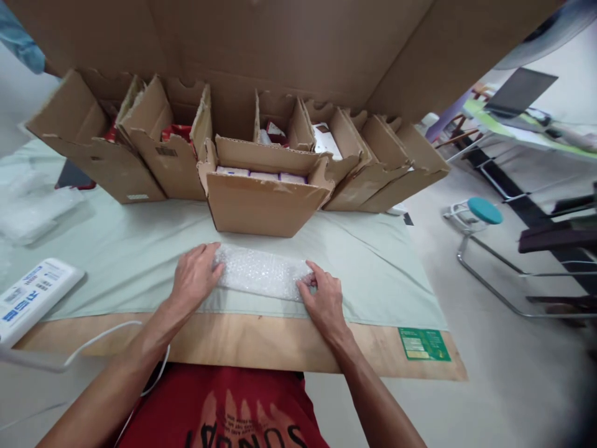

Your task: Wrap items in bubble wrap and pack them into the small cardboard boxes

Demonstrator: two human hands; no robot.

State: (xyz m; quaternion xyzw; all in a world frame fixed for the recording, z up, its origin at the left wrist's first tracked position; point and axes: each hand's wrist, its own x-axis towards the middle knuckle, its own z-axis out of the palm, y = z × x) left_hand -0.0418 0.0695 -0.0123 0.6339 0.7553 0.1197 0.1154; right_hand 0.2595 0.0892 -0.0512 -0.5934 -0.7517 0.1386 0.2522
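Two bare hands fill the middle of my head view, reaching forward over the near edge of the bench (280, 339). Between them I have a strip of bubble wrap (261, 272), lying flat on the pale green cloth (377, 267), its right end slightly nearer me than its left.

The left hand (196, 272) comes in from the lower left, forearm slanting up and inward, back of the hand up. Its fingers are bent and spread a little, the forefinger at the strip's far left corner and the thumb against the left end.

The right hand (323, 294) mirrors it from the lower right, wrist over the cloth's near border, forearm angled inward. Its thumb and forefinger curve apart around the right end, the other fingers curled under. From this distance I see contact on both sides, but I cannot tell whether either set of fingers is pinching the wrap or just resting there.

Just beyond the strip I see a low cardboard box (261, 205) with packets inside. A green card (424, 344) lies on the bench's bare wood at the right.
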